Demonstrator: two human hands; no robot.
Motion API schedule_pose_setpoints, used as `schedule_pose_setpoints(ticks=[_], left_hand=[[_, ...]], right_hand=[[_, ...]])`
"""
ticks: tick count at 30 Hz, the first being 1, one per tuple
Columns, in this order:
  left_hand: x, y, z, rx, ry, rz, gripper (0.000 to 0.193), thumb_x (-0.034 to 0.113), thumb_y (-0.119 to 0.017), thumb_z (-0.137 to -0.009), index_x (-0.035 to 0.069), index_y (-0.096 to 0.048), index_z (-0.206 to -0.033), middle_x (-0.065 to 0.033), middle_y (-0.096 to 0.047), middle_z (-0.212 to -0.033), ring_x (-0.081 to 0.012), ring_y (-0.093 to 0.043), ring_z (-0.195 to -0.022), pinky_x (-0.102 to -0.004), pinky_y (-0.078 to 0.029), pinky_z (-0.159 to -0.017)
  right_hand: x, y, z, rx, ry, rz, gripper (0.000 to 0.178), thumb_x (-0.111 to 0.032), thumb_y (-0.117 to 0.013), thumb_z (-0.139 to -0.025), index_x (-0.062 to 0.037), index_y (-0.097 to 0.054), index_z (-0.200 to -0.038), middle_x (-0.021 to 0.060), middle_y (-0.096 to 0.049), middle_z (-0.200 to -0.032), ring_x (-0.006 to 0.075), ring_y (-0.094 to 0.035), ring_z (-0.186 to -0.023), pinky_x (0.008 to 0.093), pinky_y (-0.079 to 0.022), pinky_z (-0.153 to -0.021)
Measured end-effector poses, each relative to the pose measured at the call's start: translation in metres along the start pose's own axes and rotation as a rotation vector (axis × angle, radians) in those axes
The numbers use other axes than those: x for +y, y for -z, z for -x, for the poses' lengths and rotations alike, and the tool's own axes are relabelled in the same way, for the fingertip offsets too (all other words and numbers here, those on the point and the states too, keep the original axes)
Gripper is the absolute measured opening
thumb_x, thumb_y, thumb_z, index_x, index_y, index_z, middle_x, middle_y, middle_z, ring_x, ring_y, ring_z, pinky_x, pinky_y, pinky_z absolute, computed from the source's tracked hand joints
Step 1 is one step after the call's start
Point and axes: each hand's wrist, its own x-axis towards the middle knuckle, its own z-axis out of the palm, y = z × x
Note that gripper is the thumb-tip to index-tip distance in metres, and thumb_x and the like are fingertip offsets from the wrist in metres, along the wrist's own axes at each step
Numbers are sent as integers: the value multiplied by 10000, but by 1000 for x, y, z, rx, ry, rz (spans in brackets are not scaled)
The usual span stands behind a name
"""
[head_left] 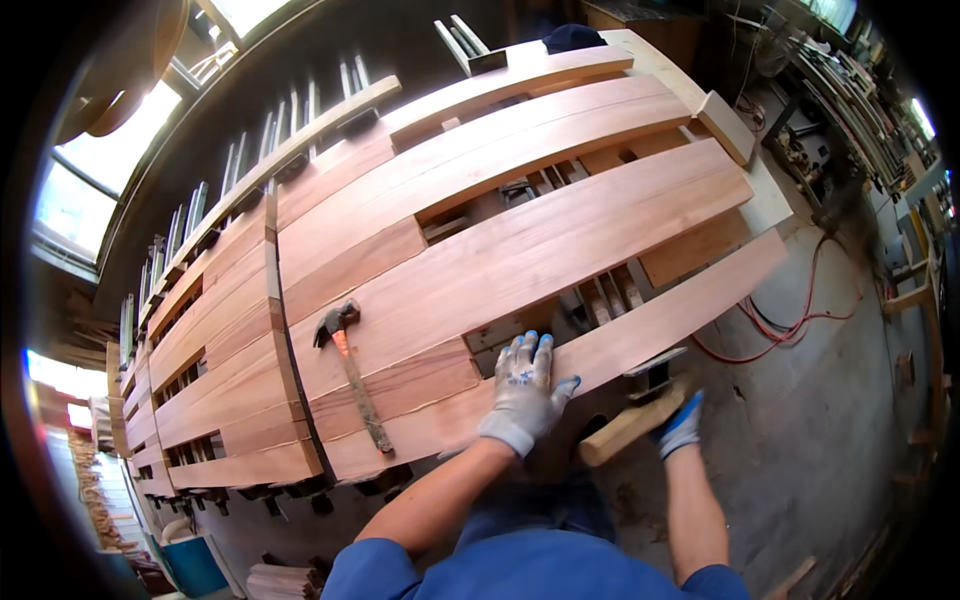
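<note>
My left hand (522,395), in a grey glove with blue fingertips, lies flat with fingers spread on the nearest long board (660,325). My right hand (682,428), gloved the same way, is low at the right, its fingers closed around the end of a short wooden block (635,425). Just beyond that block, a metal clamp part (655,370) shows at the board's near edge. A claw hammer (355,375) with a worn, orange-marked handle rests on the boards left of my left hand. The right hand's palm side is partly hidden.
Reddish boards form panels with rectangular gaps on a rack of metal clamp bars (290,115). A wood strip (270,165) crosses the far side. On the floor at right lies a red hose (800,325). A dark cap (573,38) sits at the far edge; a blue bin (195,565) stands lower left.
</note>
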Motion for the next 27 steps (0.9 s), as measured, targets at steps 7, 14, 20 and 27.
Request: schedule_pose_setpoints(ticks=[7, 14, 20, 27], left_hand=[[4, 0, -8, -252, 143, 38, 756, 555, -572, -970, 26, -472, -1500, -178, -584, -1372, -367, -512, -1292, -503, -297, -1156], [9, 7, -14, -288, 138, 15, 775, 574, -562, -973, 33, -453, -1517, -185, -567, -1405, -369, -491, -1330, -507, -274, -1175], [10, -6, -13, -255, 92, -3, 786, 585, -550, -978, 27, -445, -1522, -187, -555, -1418, -370, -476, -1341, -514, -256, -1183], [-14, -41, -4, -173, 95, -17, 811, 592, -555, -968, 25, -422, -1532, -191, -544, -1421, -367, -465, -1348, -524, -240, -1185]], right_hand=[[-97, -68, 38, 97, 355, 241, 776, -758, -331, -1004, -68, -650, -1161, 128, -692, -1137, 278, -649, -1045, 447, -504, -1010], [82, -84, 136, 51, -597, -23, 1002, -815, -261, -969, 32, -601, -1383, 199, -619, -1407, 397, -583, -1268, 478, -396, -1173], [-11, 52, -6, 330, 176, -88, 802, -757, -386, -960, -117, -597, -1395, 169, -597, -1426, 384, -581, -1250, 520, -408, -1151], [-71, -92, 89, -117, 202, 303, 998, -856, -278, -936, -7, -669, -1285, 205, -736, -1177, 378, -693, -1089, 549, -514, -1022]])
